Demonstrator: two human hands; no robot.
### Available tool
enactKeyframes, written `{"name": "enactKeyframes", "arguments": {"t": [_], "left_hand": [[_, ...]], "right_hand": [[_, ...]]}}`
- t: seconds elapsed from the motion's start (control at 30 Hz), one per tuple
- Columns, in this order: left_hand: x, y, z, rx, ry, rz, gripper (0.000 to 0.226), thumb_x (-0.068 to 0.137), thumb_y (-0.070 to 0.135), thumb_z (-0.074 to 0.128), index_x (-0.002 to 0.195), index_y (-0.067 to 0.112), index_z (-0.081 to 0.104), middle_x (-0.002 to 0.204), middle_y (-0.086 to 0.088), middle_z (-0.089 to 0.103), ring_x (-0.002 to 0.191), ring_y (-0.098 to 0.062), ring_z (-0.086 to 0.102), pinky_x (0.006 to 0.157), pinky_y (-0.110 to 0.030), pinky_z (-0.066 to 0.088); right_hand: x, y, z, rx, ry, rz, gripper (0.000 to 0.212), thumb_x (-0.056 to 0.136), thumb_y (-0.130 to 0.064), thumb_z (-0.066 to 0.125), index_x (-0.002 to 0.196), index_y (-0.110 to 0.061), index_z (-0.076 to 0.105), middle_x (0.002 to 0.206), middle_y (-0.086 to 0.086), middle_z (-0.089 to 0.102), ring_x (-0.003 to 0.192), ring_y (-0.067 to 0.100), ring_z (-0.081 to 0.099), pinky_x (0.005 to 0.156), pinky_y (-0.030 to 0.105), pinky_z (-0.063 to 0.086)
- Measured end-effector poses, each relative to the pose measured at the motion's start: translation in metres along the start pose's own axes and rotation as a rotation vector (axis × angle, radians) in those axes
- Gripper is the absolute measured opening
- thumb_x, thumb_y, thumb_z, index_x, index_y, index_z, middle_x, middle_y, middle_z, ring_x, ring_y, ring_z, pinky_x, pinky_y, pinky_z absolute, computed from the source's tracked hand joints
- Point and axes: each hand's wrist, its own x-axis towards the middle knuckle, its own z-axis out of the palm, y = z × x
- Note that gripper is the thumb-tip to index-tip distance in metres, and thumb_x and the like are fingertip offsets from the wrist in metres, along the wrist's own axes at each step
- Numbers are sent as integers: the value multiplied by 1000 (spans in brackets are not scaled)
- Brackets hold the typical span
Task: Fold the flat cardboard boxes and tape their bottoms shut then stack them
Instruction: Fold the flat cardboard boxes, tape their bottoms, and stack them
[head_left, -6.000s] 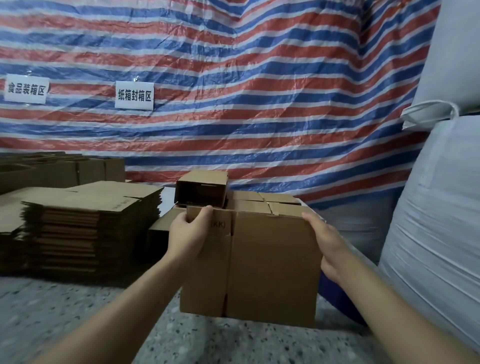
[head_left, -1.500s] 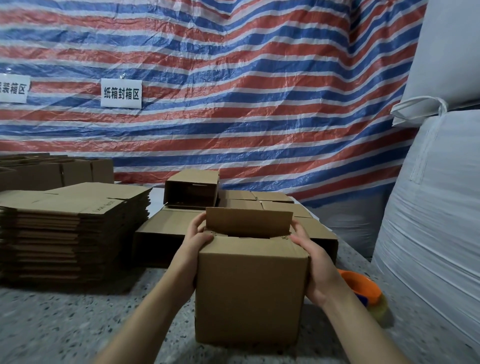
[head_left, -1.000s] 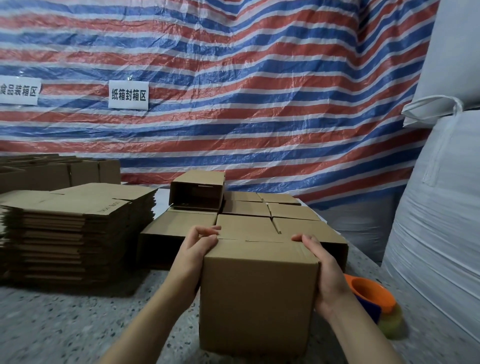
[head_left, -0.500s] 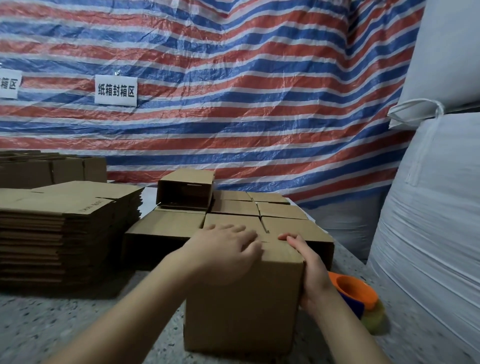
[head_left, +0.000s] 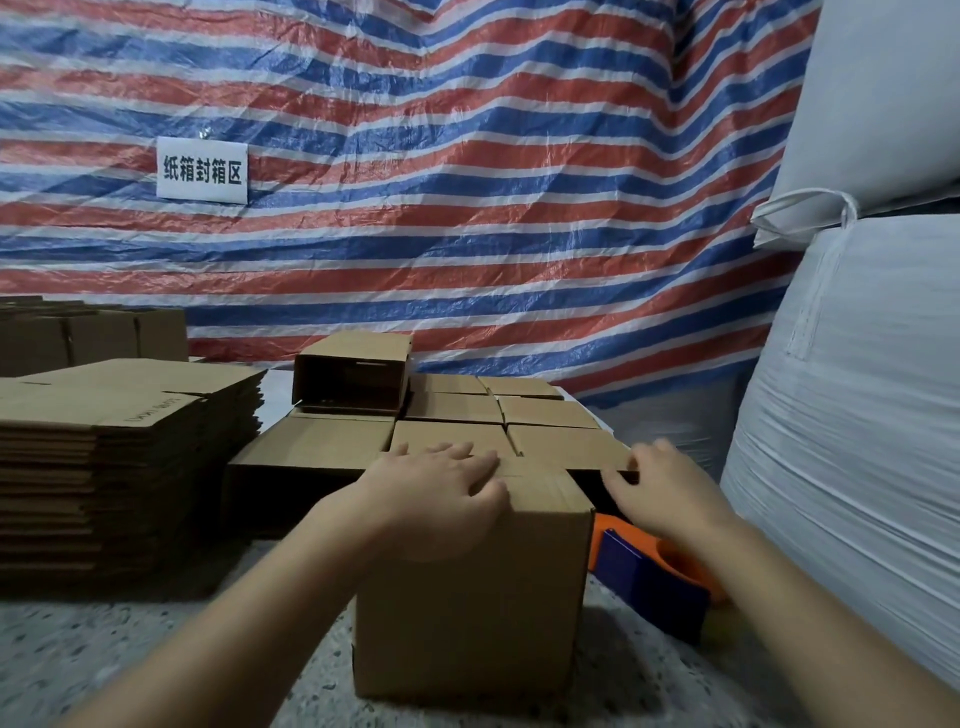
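The box (head_left: 470, 597) stands on the tabletop (head_left: 93, 665) before me, bottom up; my left hand (head_left: 436, 488) lies flat on its folded flaps, fingers straight, pinning them for taping; my right hand (head_left: 660, 491), released and grasping nothing, hovers above the tape dispenser (head_left: 644, 571) beside it.

box (head_left: 470, 597): brown, upright, flaps folded shut | flat cardboard stack (head_left: 124, 467): left | folded boxes (head_left: 498, 415): behind

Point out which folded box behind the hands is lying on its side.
The box lying on its side sits atop the left rear of the group, its dark open mouth facing the camera; the others show closed flaps upward.
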Motion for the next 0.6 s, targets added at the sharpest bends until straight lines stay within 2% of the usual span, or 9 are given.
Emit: {"name": "enactKeyframes", "arguments": {"t": [0.07,0.13,0.2,0.27,0.33,0.43,0.6], "left_hand": [[-1,0,0,0,4,1,67,92,64,10,154,40,14,164,7,14,151,-12,10,122,-46,7],[-2,0,-1,0,1,0,67,91,63,10,154,39,14,164,7,14,151,-12,10,122,-47,7],[-2,1,-1,2,0,-1,68,92,63,10,155,39,13,164,6,14,151,-13,10,122,-47,7],[-3,2,-1,7,4,-2,66,93,62,11,155,38,13,164,6,14,151,-13,10,122,-47,7],[-3,2,-1,8,9,2,65,95,61,11,155,37,13,164,6,15,151,-13,10,122,-47,7],[-4,2,-2,5,16,8,65,95,61,11,155,37,14,164,6,15,151,-13,11,122,-47,8],[-5,3,-1,12,16,8,65,95,61,11,155,36,14,164,5,15,151,-14,10,122,-46,8]], "right_hand": [[0,18,10,-160,-75,46,50,96,-63,42,119,-23,61,109,2,64,90,19,61,72,35,52],[-3,30,26,-217,-170,82,64,93,-73,36,124,-23,62,107,1,70,93,18,65,74,32,52],[-6,37,39,-262,-237,131,71,89,-81,32,113,-23,65,97,-2,69,87,14,66,75,30,55],[-9,41,48,-311,-250,157,66,86,-83,36,89,-21,59,82,-4,63,77,12,64,68,28,53],[-9,42,54,-298,-251,172,59,85,-81,42,79,-23,52,78,-4,61,74,12,64,66,28,54],[-12,43,64,-248,-266,174,55,84,-78,50,83,-23,55,79,-5,65,73,10,66,71,28,57],[-21,45,66,-248,-235,136,47,84,-75,56,79,-28,50,77,-9,59,73,7,61,65,24,52]]}}
